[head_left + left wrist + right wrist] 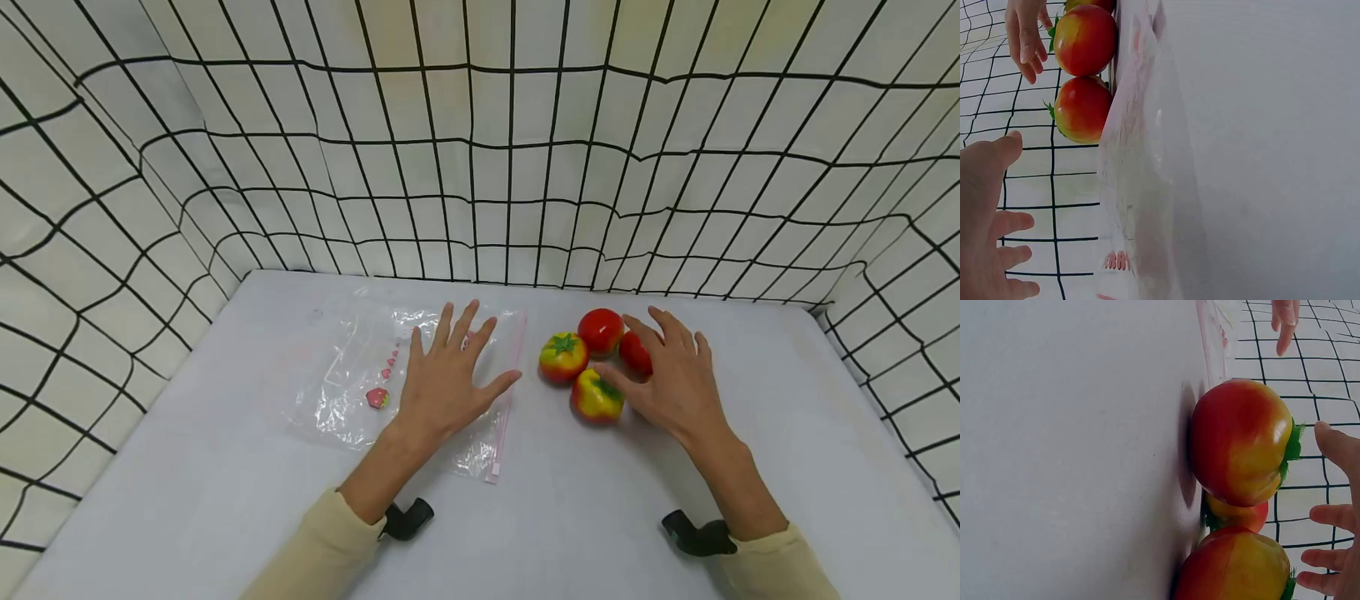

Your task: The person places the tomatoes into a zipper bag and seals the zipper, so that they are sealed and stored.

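Observation:
My left hand hovers with fingers spread above a clear plastic zip bag printed with pink strawberries. Nothing is in that hand. The bag lies flat, its pink zip strip along the right side and a small slider near the front corner. Just right of it several tomatoes sit in a cluster: two red-and-yellow ones with green leaves, a red one behind and another red one partly covered by my right hand. The right hand's fingers reach loosely over the cluster, holding nothing; its thumb overlaps the front tomato.
A white table carries everything. Black wire grid in front of white sheeting stands along the back and both sides. A black curved wrist mount sits at the left wrist and a similar mount at the right.

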The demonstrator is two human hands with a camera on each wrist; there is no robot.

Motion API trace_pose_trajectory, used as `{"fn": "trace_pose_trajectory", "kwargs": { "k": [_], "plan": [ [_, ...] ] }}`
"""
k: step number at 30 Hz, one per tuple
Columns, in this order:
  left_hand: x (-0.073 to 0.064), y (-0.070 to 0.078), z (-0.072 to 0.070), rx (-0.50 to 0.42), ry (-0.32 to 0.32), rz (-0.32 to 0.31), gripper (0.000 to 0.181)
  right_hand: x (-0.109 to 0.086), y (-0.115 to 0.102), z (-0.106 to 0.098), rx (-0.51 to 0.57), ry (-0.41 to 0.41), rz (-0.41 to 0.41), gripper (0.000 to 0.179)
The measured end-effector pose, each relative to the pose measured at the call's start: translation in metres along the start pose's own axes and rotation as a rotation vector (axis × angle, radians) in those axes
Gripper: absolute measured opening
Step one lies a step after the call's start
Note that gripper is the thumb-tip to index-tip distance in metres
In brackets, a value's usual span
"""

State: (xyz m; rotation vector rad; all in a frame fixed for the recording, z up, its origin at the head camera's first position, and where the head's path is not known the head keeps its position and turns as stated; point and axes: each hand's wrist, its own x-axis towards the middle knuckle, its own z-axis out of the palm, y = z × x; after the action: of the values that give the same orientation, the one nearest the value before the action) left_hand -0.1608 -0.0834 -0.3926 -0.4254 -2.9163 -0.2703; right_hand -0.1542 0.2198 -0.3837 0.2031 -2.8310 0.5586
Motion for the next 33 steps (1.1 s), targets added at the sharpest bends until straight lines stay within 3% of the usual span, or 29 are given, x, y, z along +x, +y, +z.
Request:
{"fn": "trace_pose_trajectory", "kwargs": {
  "k": [11, 22, 33],
  "plan": [
    [-0.007, -0.003, 0.003, -0.150, -0.032, 0.003, 0.077, -0.010, -0.005, 0.002, 0.138, -0.007, -0.057, 0.069],
    [-0.012, -0.005, 0.004, -0.209, -0.031, 0.040, 0.073, -0.015, -0.010, 0.002, 0.256, -0.062, -0.056, 0.067],
    [-0.018, -0.009, 0.006, -0.271, -0.109, 0.009, 0.070, -0.019, -0.011, 0.004, 0.331, -0.100, -0.067, 0.066]
  ]
}}
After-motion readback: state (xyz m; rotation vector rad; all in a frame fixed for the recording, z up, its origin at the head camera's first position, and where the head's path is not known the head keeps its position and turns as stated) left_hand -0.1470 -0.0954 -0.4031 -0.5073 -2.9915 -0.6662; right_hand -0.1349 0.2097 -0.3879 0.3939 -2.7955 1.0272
